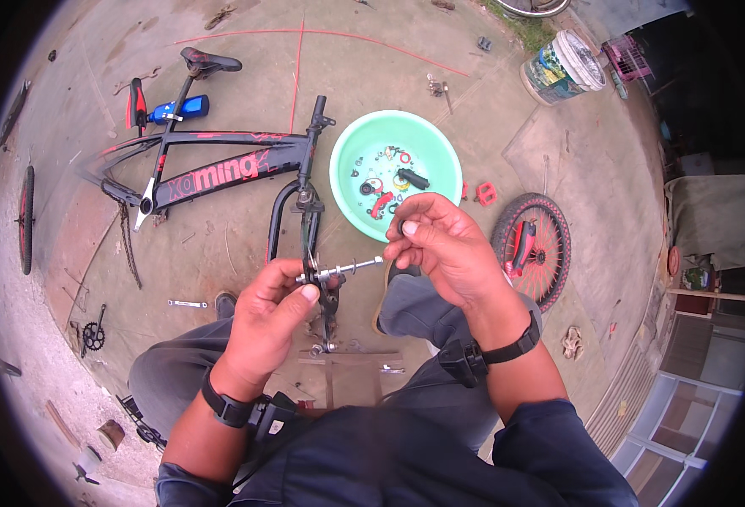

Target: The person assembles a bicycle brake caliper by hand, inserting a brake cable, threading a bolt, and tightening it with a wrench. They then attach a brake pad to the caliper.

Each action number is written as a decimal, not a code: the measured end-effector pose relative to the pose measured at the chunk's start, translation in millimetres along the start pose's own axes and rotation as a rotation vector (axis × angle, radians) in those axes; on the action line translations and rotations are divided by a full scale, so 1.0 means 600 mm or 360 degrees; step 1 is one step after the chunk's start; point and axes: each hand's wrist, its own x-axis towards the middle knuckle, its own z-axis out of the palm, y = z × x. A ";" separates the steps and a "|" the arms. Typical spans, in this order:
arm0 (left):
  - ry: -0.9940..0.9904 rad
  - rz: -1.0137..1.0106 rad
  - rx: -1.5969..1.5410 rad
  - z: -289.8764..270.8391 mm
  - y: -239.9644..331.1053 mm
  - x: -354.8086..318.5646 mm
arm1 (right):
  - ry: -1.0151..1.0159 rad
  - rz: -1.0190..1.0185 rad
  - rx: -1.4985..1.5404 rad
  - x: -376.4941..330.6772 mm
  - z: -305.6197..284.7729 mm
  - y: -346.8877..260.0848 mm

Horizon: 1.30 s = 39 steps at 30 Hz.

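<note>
My left hand is closed around what looks like a black bicycle caliper brake. A long silver bolt with nuts or washers on its shaft points from it toward my right hand. Between that hand's thumb and forefinger is a small dark round piece, too small to name for certain. Just beyond my hands lies the black bicycle frame on its side, with its fork and saddle attached. A mint-green basin holding several small loose parts stands past my right hand.
On the right lie a red-spoked wheel with a red-black part on it and a red pedal. A white bucket stands at the far right. At left are a crankset, a wrench and a chain.
</note>
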 end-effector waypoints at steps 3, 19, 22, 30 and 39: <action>0.0014 0.0045 0.0010 -0.005 0.003 -0.004 | -0.0032 0.0033 0.0058 -0.002 0.010 0.012; 0.0078 0.0124 0.0026 -0.011 0.011 -0.003 | -0.0205 0.0172 0.0540 0.035 0.004 0.046; 0.0077 0.0137 0.0031 -0.011 0.014 -0.003 | -0.0204 0.0203 0.0539 0.033 0.006 0.050; 0.0061 0.0159 0.0033 0.001 0.013 -0.005 | -0.0376 0.0356 0.0313 0.019 0.041 0.069; 0.0024 0.0256 0.0206 0.012 0.006 -0.008 | -0.0256 0.0134 0.0023 0.007 0.086 0.087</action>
